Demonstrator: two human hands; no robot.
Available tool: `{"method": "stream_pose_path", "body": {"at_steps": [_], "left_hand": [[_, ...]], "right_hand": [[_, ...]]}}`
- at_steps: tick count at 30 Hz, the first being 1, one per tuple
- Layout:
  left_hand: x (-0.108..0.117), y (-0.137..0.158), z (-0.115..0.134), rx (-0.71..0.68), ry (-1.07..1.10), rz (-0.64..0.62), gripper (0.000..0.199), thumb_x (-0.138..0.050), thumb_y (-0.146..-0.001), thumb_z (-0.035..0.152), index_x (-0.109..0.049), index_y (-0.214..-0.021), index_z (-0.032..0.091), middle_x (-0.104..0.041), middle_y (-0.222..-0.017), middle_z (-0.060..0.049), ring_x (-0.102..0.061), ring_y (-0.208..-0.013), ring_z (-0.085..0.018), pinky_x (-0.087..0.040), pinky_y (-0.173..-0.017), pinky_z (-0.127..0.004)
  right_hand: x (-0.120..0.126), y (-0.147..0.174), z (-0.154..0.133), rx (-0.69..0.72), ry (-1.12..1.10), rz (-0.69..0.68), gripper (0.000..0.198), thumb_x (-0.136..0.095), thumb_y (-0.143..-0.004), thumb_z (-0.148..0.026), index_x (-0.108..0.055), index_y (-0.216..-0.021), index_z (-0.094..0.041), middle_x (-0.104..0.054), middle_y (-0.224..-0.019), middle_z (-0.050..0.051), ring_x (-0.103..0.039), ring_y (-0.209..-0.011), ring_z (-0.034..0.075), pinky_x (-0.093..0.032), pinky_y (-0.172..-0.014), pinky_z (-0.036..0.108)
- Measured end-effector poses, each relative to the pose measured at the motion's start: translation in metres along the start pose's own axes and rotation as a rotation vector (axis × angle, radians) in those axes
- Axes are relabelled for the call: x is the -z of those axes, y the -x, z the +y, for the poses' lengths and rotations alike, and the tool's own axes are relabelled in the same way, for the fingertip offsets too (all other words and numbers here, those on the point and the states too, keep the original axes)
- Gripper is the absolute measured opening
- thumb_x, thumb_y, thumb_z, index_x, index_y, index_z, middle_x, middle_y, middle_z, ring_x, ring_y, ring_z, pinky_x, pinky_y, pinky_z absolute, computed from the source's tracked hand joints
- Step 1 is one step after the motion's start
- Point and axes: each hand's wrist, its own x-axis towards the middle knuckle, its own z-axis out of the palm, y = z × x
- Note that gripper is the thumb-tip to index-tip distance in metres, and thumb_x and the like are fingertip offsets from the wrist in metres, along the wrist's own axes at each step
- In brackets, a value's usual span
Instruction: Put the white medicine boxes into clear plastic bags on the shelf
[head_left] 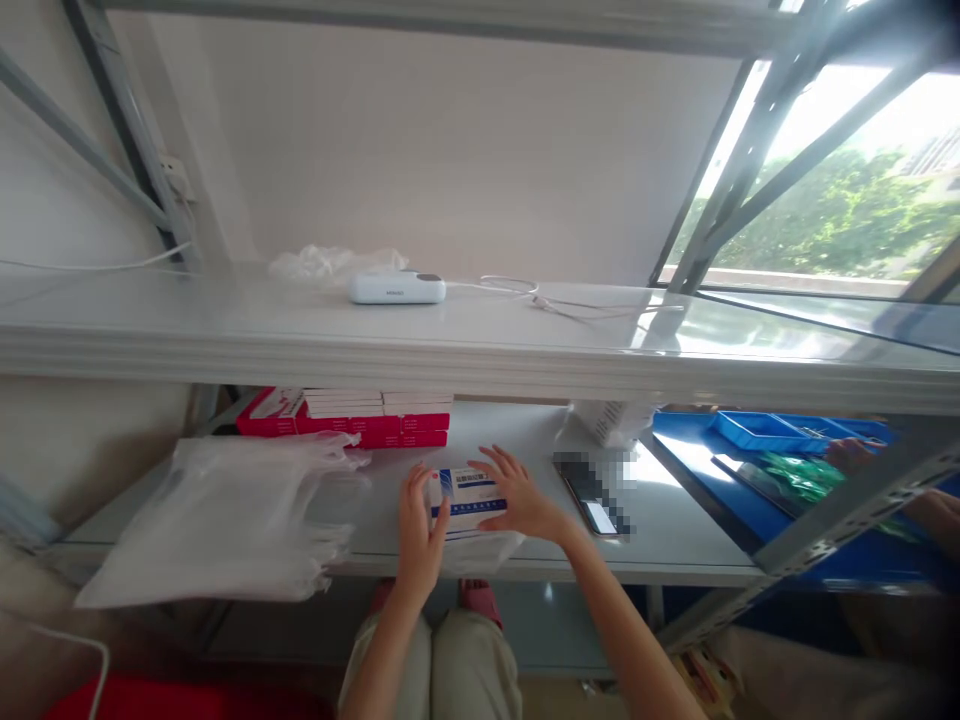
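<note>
A white and blue medicine box [469, 495] lies between my two hands above the lower grey shelf, its printed face toward me. My left hand [421, 530] holds its left side, with the thumb at the front edge. My right hand [517, 497] grips the right side, its thumb on the printed face and its other fingers loosely spread along the far corner. Beneath the box a clear plastic bag [484, 552] reaches over the shelf's front edge. A stack of clear plastic bags [217, 520] lies to the left of my left hand.
Red and white boxes [405, 430] are stacked behind. To the right lie a phone [592, 500] and a white package [611, 420]. The upper shelf [300, 335] overhangs, bearing a white device [397, 289] and cable. Another person's hand [851, 455] is near blue trays [757, 432].
</note>
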Motion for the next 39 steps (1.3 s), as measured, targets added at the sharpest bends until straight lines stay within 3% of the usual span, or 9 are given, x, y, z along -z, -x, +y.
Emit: {"method": "stream_pose_path", "body": {"at_steps": [2,4,10,15,21,26,31,35,39], "left_hand": [[-0.011,0.0,-0.017,0.1,0.118,-0.008,0.043,-0.046,-0.089,0.042,-0.044,-0.125,0.02,-0.045,-0.134,-0.014,-0.042,-0.128,-0.024,-0.036,-0.106,-0.045],[-0.024,0.005,-0.039,0.183,0.243,0.017,0.053,-0.046,-0.085,0.053,-0.044,-0.125,0.019,-0.047,-0.133,-0.016,-0.047,-0.125,-0.025,-0.041,-0.101,-0.043],[-0.034,0.015,-0.075,0.275,0.359,0.122,0.079,-0.04,-0.076,0.074,-0.046,-0.127,0.014,-0.053,-0.128,-0.02,-0.054,-0.118,-0.031,-0.048,-0.094,-0.044],[-0.015,0.012,-0.044,0.24,0.362,0.067,0.062,-0.037,-0.086,0.06,-0.043,-0.133,0.02,-0.044,-0.141,-0.014,-0.043,-0.13,-0.027,-0.041,-0.104,-0.042],[-0.003,0.009,-0.006,0.29,0.379,-0.082,0.055,-0.036,-0.093,0.046,-0.03,-0.142,0.021,-0.039,-0.145,-0.014,-0.034,-0.136,-0.023,-0.028,-0.112,-0.044],[-0.008,0.004,-0.001,0.155,0.469,-0.088,0.072,-0.045,-0.09,0.041,-0.004,-0.148,0.024,-0.033,-0.148,-0.016,-0.037,-0.134,-0.022,-0.037,-0.107,-0.042],[-0.008,-0.012,0.0,0.196,0.492,-0.221,0.06,-0.059,-0.079,0.045,-0.043,-0.13,0.019,-0.063,-0.12,-0.016,-0.061,-0.108,-0.027,-0.048,-0.093,-0.046],[0.019,-0.012,0.002,0.256,0.509,-0.058,0.06,-0.062,-0.074,0.052,-0.052,-0.122,0.017,-0.067,-0.111,-0.015,-0.064,-0.102,-0.029,-0.051,-0.088,-0.044],[0.07,0.008,0.003,0.269,0.411,0.227,0.063,-0.061,-0.076,0.051,-0.046,-0.127,0.016,-0.068,-0.108,-0.014,-0.065,-0.1,-0.027,-0.053,-0.086,-0.04]], "right_hand": [[-0.003,-0.023,-0.008,0.028,0.052,-0.16,0.1,-0.075,-0.06,-0.051,-0.028,-0.144,-0.026,-0.028,-0.148,0.013,-0.017,-0.138,0.036,-0.007,-0.109,0.06],[-0.01,-0.037,-0.012,0.032,0.079,-0.212,0.105,-0.078,-0.056,-0.05,-0.028,-0.144,-0.024,-0.041,-0.139,0.015,-0.03,-0.132,0.035,-0.002,-0.108,0.062],[-0.011,-0.029,-0.012,0.037,-0.004,-0.047,0.102,-0.081,-0.052,-0.047,-0.034,-0.141,-0.029,-0.051,-0.128,0.009,-0.043,-0.122,0.028,-0.011,-0.112,0.051],[0.009,-0.019,-0.006,0.029,-0.36,0.184,0.098,-0.079,-0.056,-0.046,-0.034,-0.141,-0.024,-0.045,-0.136,0.013,-0.043,-0.123,0.029,-0.032,-0.105,0.045],[0.019,-0.016,-0.014,0.001,-0.739,0.213,0.098,-0.079,-0.059,-0.039,-0.028,-0.14,-0.022,-0.052,-0.123,0.011,-0.055,-0.109,0.024,-0.042,-0.096,0.039],[0.022,-0.015,-0.028,-0.073,-0.661,0.243,0.092,-0.073,-0.068,-0.036,-0.021,-0.143,-0.024,-0.055,-0.115,0.009,-0.058,-0.102,0.022,-0.046,-0.089,0.038],[0.037,-0.027,-0.061,0.014,-0.319,0.32,0.093,-0.078,-0.058,-0.038,-0.033,-0.139,-0.025,-0.053,-0.123,0.01,-0.051,-0.112,0.027,-0.037,-0.097,0.043],[0.047,-0.037,-0.106,0.105,-0.162,0.306,0.095,-0.079,-0.056,-0.039,-0.035,-0.139,-0.028,-0.05,-0.128,0.008,-0.046,-0.116,0.028,-0.031,-0.1,0.044],[0.044,-0.048,-0.162,0.288,-0.181,0.208,0.101,-0.081,-0.053,-0.046,-0.034,-0.14,-0.03,-0.05,-0.127,0.007,-0.045,-0.114,0.028,-0.031,-0.099,0.041]]}}
